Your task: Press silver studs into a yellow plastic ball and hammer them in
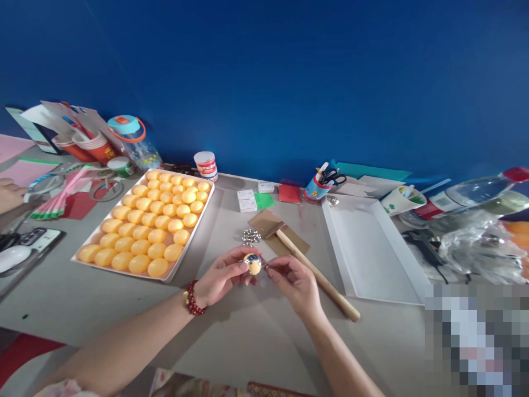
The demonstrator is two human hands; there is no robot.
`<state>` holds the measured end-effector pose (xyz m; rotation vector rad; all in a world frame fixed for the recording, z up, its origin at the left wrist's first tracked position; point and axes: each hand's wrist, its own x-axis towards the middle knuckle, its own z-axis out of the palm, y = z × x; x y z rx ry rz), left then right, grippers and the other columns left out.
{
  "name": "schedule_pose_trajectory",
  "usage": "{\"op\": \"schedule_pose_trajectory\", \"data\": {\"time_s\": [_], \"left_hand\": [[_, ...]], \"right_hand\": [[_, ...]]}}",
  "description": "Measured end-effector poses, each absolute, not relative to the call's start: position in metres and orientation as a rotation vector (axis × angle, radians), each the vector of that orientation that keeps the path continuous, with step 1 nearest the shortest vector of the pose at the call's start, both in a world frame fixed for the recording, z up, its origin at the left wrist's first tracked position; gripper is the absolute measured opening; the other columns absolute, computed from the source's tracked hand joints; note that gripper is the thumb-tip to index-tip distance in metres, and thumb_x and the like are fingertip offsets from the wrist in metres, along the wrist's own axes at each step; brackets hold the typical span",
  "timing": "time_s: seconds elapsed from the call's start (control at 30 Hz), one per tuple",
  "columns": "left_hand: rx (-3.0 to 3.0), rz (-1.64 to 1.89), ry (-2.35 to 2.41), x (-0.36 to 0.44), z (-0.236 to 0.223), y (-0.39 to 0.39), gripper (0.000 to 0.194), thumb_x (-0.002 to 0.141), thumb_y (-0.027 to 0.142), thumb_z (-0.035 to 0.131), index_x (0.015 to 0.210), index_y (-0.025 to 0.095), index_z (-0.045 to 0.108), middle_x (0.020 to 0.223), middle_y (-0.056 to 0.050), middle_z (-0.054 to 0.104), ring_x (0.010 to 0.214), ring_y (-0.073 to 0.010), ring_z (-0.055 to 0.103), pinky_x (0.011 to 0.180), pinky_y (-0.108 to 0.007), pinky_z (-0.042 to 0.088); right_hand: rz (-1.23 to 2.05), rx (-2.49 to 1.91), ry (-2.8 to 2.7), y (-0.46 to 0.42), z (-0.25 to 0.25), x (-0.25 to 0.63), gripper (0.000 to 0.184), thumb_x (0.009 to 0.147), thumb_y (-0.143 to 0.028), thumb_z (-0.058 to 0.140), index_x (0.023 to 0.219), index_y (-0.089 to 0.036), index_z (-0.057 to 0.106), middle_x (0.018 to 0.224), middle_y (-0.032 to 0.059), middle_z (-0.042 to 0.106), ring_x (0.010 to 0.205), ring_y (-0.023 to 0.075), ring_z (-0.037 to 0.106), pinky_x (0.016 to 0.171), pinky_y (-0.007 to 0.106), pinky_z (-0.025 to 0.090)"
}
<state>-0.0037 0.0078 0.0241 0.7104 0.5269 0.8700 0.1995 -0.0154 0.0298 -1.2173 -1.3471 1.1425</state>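
In my left hand is an orange ball with small shiny metal pieces on its surface. My right hand pinches a small dark metal piece close to the ball's right side; its exact kind is too small to tell. A little pile of silver metal pieces lies on the table just beyond the ball. A hammer with a wooden handle rests beside my right hand, its head on a piece of brown cardboard. To the left stands a shallow white tray filled with rows of orange balls.
A white box lid lies right, with a metal-studded ball in its far corner. Behind are small white boxes, a scissors cup and a jar. A glue gun sits far right. Another person's hand shows at left.
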Motion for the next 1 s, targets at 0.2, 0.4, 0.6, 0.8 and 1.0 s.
{"op": "schedule_pose_trajectory", "data": {"time_s": [0.2, 0.4, 0.6, 0.8, 1.0], "left_hand": [[0.738, 0.863, 0.493, -0.0040, 0.0227, 0.0065, 0.030, 0.086, 0.033, 0.071, 0.114, 0.020, 0.070, 0.100, -0.007, 0.069, 0.071, -0.0132, 0.062, 0.077, -0.033, 0.055], [0.919, 0.976, 0.490, -0.0015, 0.0243, 0.0054, 0.031, 0.084, 0.027, 0.074, 0.115, 0.024, 0.070, 0.107, -0.007, 0.064, 0.090, -0.0188, 0.061, 0.079, -0.033, 0.055], [1.299, 1.111, 0.540, -0.0016, 0.0243, 0.0063, 0.033, 0.082, 0.019, 0.074, 0.115, 0.021, 0.070, 0.108, -0.011, 0.058, 0.106, -0.0238, 0.052, 0.089, -0.034, 0.048], [1.220, 1.043, 0.529, -0.0030, 0.0228, 0.0041, 0.034, 0.087, 0.024, 0.070, 0.120, 0.021, 0.066, 0.111, -0.010, 0.059, 0.100, -0.0206, 0.056, 0.084, -0.031, 0.051], [0.955, 0.916, 0.470, -0.0018, 0.0222, 0.0020, 0.030, 0.094, 0.028, 0.061, 0.123, 0.021, 0.061, 0.106, -0.009, 0.065, 0.091, -0.0182, 0.064, 0.084, -0.035, 0.057]], "right_hand": [[1.392, -1.164, -1.127, -0.0145, 0.0312, 0.2008, 0.021, 0.076, -0.037, 0.081, 0.085, -0.019, 0.072, 0.075, 0.0032, 0.074, 0.064, 0.0156, 0.067, 0.062, 0.027, 0.056], [1.529, -1.137, -1.045, -0.0139, 0.0349, 0.2006, 0.021, 0.073, -0.035, 0.083, 0.085, -0.020, 0.074, 0.076, 0.0023, 0.075, 0.068, 0.0147, 0.068, 0.065, 0.026, 0.055], [1.553, -1.171, -1.044, -0.0122, 0.0330, 0.2018, 0.024, 0.073, -0.037, 0.083, 0.086, -0.019, 0.075, 0.079, 0.0038, 0.075, 0.069, 0.0163, 0.068, 0.068, 0.029, 0.055], [1.498, -1.223, -0.971, -0.0115, 0.0305, 0.2027, 0.023, 0.075, -0.039, 0.082, 0.087, -0.020, 0.079, 0.086, 0.0062, 0.077, 0.074, 0.0178, 0.068, 0.075, 0.031, 0.055], [1.406, -1.165, -0.993, -0.0145, 0.0298, 0.2017, 0.014, 0.080, -0.037, 0.079, 0.086, -0.025, 0.081, 0.085, 0.0043, 0.077, 0.074, 0.0172, 0.067, 0.074, 0.031, 0.054]]}}
